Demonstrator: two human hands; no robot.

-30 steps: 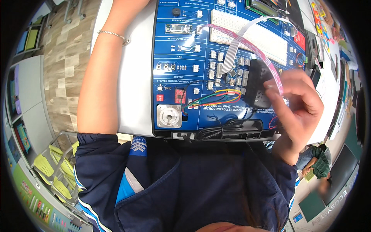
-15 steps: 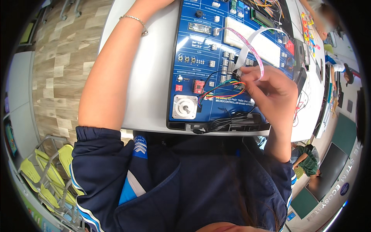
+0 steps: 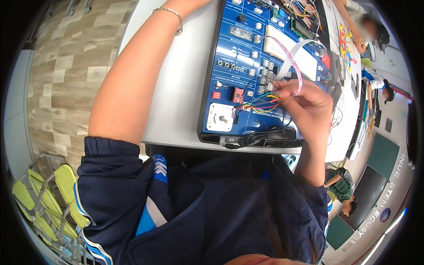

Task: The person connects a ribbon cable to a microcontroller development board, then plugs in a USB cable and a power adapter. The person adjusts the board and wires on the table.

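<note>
My right hand [image 3: 308, 100] is closed in a pinch over a blue electronics training board [image 3: 260, 123]. Between thumb and fingertips is a small white wire connector [image 3: 270, 87], close to a cluster of white sockets; whether it is seated in one cannot be told. Several coloured jumper wires [image 3: 273, 99] loop from it toward the square stepper motor [image 3: 221, 117] in the board's near left corner. A pink-and-white cable [image 3: 297, 70] arcs in front of my fingers. My left hand [image 3: 191, 4] reaches past the board's far left, its fingers cut off by the upper edge.
A white breadboard [image 3: 304, 64] and a grey ribbon cable [image 3: 288, 62] lie beyond my right hand. A bundled black cable [image 3: 271, 134] rests along the board's near edge. The white table [image 3: 170, 106] extends left. Other people [image 3: 340, 183] are at the right; green chairs [image 3: 66, 183] stand lower left.
The view has shifted, so the board sits slightly farther right. My right hand keeps its pinch, and the white connector between its fingertips now shows more clearly beside the sockets.
</note>
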